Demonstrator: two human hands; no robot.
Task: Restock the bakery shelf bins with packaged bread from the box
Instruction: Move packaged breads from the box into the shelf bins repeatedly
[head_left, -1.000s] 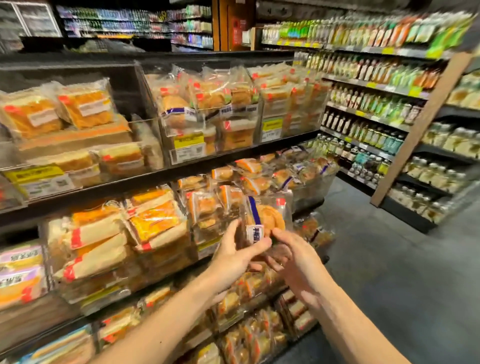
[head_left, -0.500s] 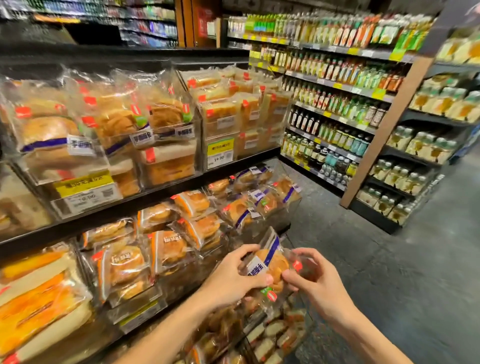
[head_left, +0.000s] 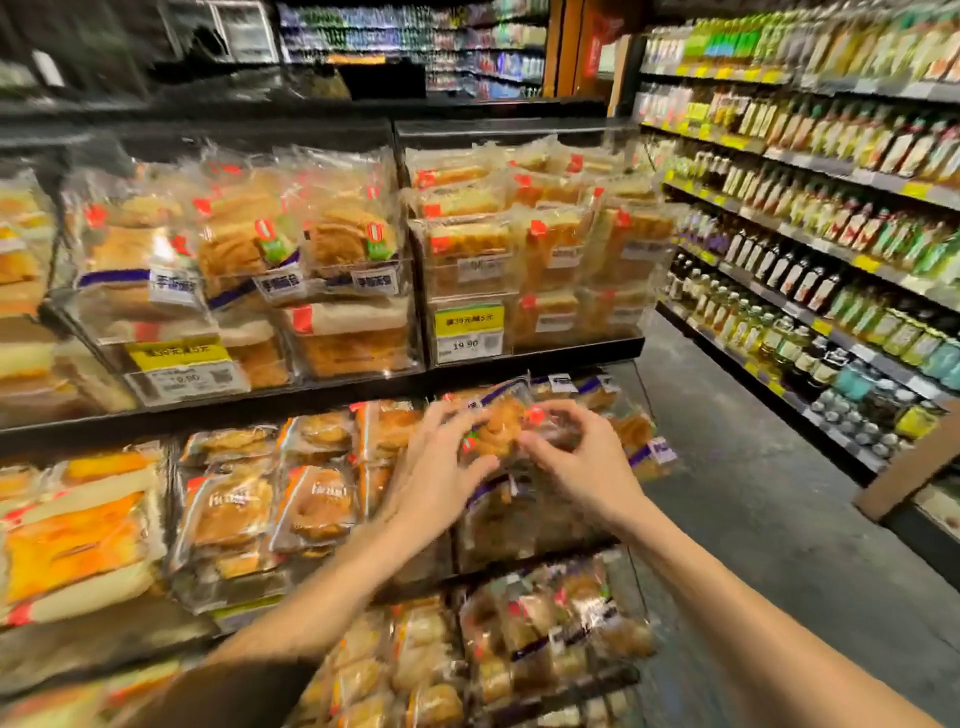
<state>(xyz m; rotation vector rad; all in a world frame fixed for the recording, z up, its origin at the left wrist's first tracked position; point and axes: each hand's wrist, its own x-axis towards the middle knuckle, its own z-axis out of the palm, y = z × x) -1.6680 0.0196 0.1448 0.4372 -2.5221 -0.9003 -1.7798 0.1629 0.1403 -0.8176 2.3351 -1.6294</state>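
L hand (head_left: 441, 470): fingers spread round bread pkt (head_left: 503, 423).
R hand (head_left: 584, 462): fingertips pinch its edge.
Tip: slide in flat, label out.

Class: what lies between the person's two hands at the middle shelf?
A clear plastic packet of golden bread with a blue stripe lies between the left hand and right hand; both grip it, as the head view shows.
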